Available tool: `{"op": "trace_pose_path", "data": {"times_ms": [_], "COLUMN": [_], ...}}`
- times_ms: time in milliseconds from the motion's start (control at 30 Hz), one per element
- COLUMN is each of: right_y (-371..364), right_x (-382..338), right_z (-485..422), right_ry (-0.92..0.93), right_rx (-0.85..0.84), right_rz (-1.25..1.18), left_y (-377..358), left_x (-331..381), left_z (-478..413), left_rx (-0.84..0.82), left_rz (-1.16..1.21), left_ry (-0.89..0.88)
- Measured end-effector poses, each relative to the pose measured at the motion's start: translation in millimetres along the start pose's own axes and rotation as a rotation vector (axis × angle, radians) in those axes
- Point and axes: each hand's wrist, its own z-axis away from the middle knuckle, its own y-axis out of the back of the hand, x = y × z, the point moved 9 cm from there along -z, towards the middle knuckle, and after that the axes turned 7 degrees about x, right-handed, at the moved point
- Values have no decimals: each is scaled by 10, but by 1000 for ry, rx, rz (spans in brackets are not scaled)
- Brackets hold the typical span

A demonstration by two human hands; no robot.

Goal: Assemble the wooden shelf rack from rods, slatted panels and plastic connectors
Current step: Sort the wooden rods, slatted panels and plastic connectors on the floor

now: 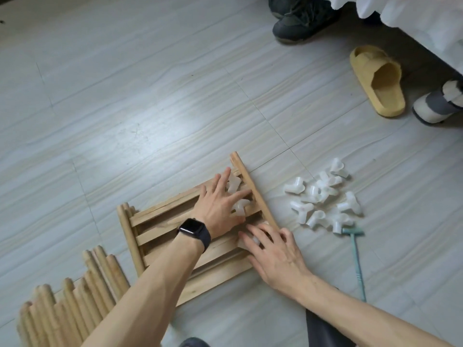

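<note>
Rod bundle bottom-left: a dozen-plus, overlap blocks an exact count, tips pointing away. Slatted panels stacked flat on the floor, centre, stack count unclear; slats run lower-left to upper-right. Left hand flat, fingers spread, pressing two connectors by the right rail. Right hand covers a third; grip unclear. Loose connector pile on the right, roughly fifteen. One teal mallet, handle toward the person.

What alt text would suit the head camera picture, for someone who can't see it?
Two bare hands work on a stack of slatted wooden panels on a grey floor: the left hand lies spread over white plastic connectors, the right hand covers another. A pile of connectors lies to the right, wooden rods at lower left.
</note>
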Motion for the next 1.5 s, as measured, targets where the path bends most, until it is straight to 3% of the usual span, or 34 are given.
{"op": "trace_pose_path", "data": {"times_ms": [300, 433, 567, 800, 1000, 1133, 1233, 1333, 1500], "right_y": [42, 12, -20, -31, -35, -36, 132, 369, 499], "right_x": [160, 203, 236, 242, 247, 247, 366, 751, 1840], "right_z": [-25, -21, -5, 17, 17, 15, 33, 128, 514], "right_ry": [-26, -57, -81, -128, -135, -168, -297, -539, -904], "right_rx": [73, 49, 51, 90, 80, 61, 102, 202, 319], "right_rz": [-93, -151, -190, -252, -264, -353, -554, -691, -480], "left_y": [153, 98, -6, 99, 5, 207, 510, 681, 296], "left_x": [-26, -6, -40, 100, 172, 89, 11, 127, 806], "left_z": [-29, -132, -204, 1, -28, 8, 66, 9, -316], "left_rx": [139, 72, 16, 238, 231, 215, 288, 311, 223], "left_rz": [65, 41, 146, 214, 96, 230, 411, 533, 743], "left_ry": [-77, -94, 38, -93, -58, 53, 118, 130, 172]}}
